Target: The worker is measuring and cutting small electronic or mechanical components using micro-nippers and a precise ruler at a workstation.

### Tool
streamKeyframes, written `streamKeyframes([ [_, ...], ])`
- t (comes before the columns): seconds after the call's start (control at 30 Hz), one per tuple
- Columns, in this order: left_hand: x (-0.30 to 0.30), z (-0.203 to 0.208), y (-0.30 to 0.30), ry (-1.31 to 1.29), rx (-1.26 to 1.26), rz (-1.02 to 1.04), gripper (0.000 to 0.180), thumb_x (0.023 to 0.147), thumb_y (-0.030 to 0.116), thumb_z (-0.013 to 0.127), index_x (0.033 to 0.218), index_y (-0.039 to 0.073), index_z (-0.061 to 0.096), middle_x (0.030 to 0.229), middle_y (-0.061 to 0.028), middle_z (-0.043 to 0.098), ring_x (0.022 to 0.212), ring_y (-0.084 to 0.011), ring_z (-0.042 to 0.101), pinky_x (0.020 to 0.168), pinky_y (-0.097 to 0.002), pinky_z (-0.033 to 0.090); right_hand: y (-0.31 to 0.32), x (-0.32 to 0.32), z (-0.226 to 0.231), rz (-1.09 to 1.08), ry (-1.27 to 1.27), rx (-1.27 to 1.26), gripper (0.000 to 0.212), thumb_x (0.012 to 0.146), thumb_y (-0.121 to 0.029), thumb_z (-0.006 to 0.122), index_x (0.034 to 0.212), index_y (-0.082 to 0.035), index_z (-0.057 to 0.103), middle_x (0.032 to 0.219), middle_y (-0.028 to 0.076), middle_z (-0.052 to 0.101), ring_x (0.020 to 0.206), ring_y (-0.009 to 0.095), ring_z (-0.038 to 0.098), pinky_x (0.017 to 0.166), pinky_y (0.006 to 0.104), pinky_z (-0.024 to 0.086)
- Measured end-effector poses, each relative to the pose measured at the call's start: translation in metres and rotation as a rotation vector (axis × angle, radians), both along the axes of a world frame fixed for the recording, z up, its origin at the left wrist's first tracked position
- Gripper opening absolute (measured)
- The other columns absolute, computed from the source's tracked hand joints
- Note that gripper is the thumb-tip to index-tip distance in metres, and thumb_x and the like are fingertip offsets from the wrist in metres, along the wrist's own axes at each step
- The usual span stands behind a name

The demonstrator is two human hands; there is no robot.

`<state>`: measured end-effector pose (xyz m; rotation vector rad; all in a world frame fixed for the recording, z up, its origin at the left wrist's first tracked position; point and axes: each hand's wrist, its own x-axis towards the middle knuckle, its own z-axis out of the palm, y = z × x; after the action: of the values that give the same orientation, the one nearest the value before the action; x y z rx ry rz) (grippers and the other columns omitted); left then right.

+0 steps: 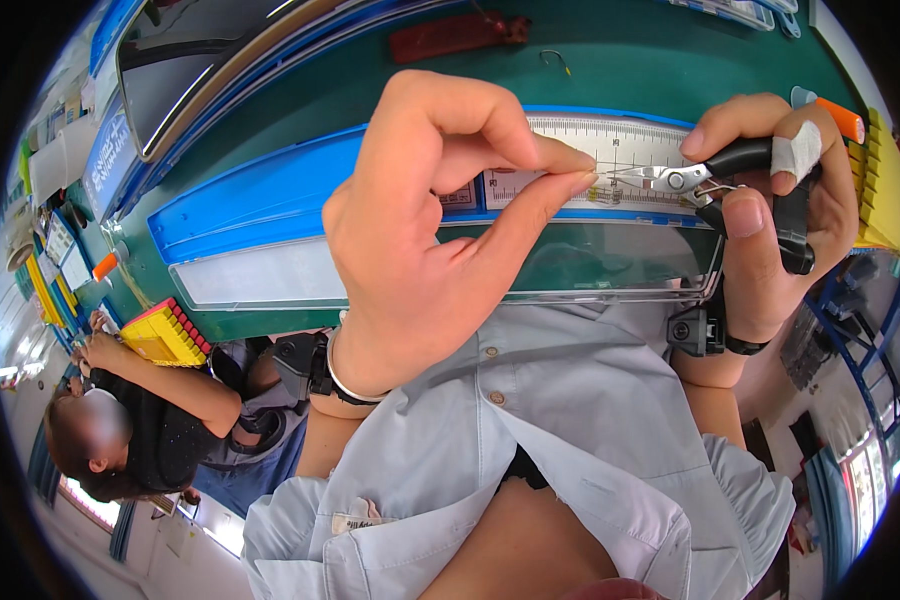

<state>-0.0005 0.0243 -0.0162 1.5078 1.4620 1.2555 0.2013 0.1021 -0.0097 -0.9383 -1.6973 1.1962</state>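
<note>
Left hand: one. Thumb and index finger pressed together at the tips, apparently clamped on a fine strand; other fingers curled away.

Right hand: one, white tape on one finger. Grip wrapped about the black handles of the small silver-nosed pliers.

Fine strand: located between the left fingertips and the nose of the pliers, above the graduated ruler in the long blue case, on the green desk. Whether the nose is clamped on it: cannot tell, too small.

Handling notes, by judgement: keep the pinch close to the working point, since a thin strand likely bends or slips. Light, even pressure on the handles; a hard squeeze could nick or kink it. Steady both wrists, turning only the pliers. Sight across the ruler from directly above.

Small hook: one, beyond the case; keep fingers clear.
</note>
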Motion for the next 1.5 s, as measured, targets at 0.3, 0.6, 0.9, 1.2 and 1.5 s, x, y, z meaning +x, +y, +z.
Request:
streamKeyframes([
  [0.3, -0.001, 0.0, 0.0, -0.013, -0.01, -0.007, 0.047, 0.083, -0.015, 0.076, 0.106, 0.005, 0.04, 0.089, -0.0192, 0.076, 0.086, -0.0173, 0.074, 0.074, -0.0226, 0.054, 0.0, -0.002, -0.001, 0.006, 0.0, 0.01, 0.045, 0.088, -0.03, 0.078, 0.089, -0.009, 0.039, 0.094, 0.023, 0.067, 0.076, 0.013, 0.056, 0.069, 0.0212, 0.047],
  [0.6, -0.002, -0.003, 0.001, 0.021, 0.026, -0.02, 0.045, 0.083, -0.015, 0.076, 0.105, 0.005, 0.042, 0.087, -0.0174, 0.076, 0.082, -0.0147, 0.072, 0.071, -0.0208, 0.052, 0.001, -0.003, -0.001, 0.013, 0.001, 0.019, 0.043, 0.091, -0.031, 0.075, 0.086, -0.009, 0.039, 0.091, 0.023, 0.068, 0.077, 0.016, 0.056, 0.068, 0.0236, 0.046],
  [0.9, -0.011, 0.011, -0.006, 0.527, 0.066, -0.204, 0.049, 0.074, 0.017, 0.086, 0.118, 0.009, 0.069, 0.131, -0.0157, 0.066, 0.117, -0.0313, 0.064, 0.096, -0.0397, 0.049, -0.002, 0.002, -0.003, -0.018, -0.032, 0.093, 0.033, 0.092, -0.019, 0.071, 0.083, -0.008, 0.04, 0.083, 0.02, 0.069, 0.07, 0.015, 0.051, 0.065, 0.0254, 0.042],
  [1.2, -0.021, 0.015, -0.027, 1.0, -0.055, -0.377, 0.069, 0.084, 0.068, 0.052, 0.137, 0.026, 0.066, 0.152, -0.006, 0.052, 0.141, -0.0364, 0.043, 0.113, -0.0515, 0.031, -0.008, 0.009, 0.001, 0.023, -0.115, 0.154, 0.028, 0.091, -0.008, 0.067, 0.084, -0.007, 0.04, 0.085, 0.024, 0.069, 0.069, 0.016, 0.052, 0.065, 0.028, 0.043],
  [1.5, -0.019, 0.014, -0.026, 1.032, -0.058, -0.361, 0.063, 0.091, 0.069, 0.046, 0.135, 0.03, 0.068, 0.152, -0.0056, 0.052, 0.141, -0.0343, 0.042, 0.113, -0.0489, 0.028, -0.01, 0.015, 0.002, -0.011, -0.199, 0.158, 0.022, 0.092, -0.003, 0.062, 0.086, -0.006, 0.041, 0.088, 0.027, 0.068, 0.069, 0.017, 0.051, 0.065, 0.0296, 0.042],
])
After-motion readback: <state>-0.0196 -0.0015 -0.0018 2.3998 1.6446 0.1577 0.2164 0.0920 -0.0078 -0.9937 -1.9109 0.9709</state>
